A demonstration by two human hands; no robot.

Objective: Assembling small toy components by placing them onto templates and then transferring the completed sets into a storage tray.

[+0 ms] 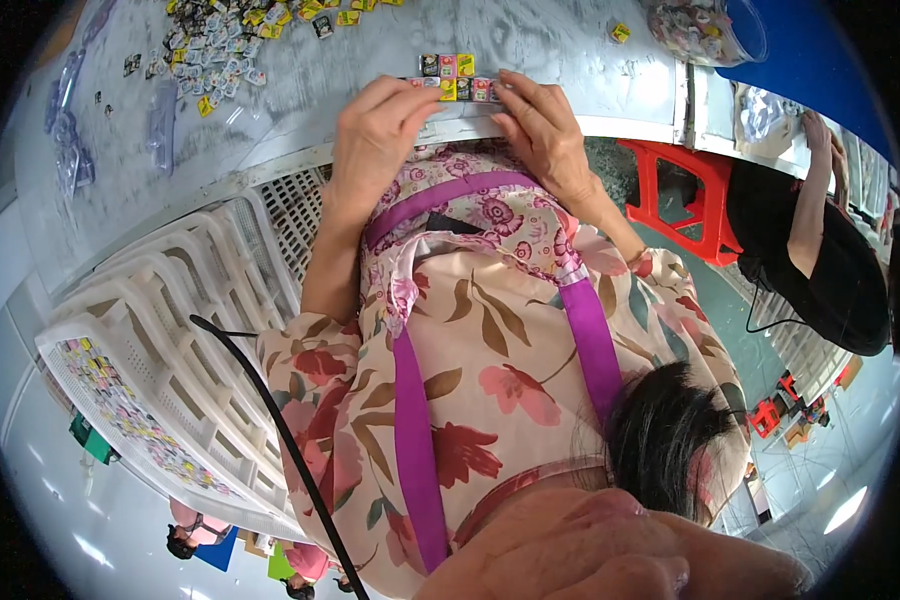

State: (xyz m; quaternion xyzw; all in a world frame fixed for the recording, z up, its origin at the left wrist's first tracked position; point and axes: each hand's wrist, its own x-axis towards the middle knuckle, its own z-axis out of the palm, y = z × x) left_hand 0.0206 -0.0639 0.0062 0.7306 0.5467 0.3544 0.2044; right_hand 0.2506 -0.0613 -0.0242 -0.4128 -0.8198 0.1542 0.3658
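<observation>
Close to the table's front edge, small square printed pieces (464, 89) in black, pink and yellow form a row between my hands. A shorter group of the same pieces (448, 66) lies against its far side. My left hand (382, 120) is closed, its fingertips pinching the row's left end. At the right end, my right hand (545, 125) has its thumb and fingers bent round the pieces. My fingers cover both ends of the row, so the outermost pieces are hidden.
A heap of loose pieces (215, 55) spreads over the table's far left, near clear plastic strips (162, 128). A clear tub (705, 35) of pieces stands far right. White plastic baskets (170, 330) are stacked at left. A red stool (685, 195) and a co-worker's arm (812, 215) are at right.
</observation>
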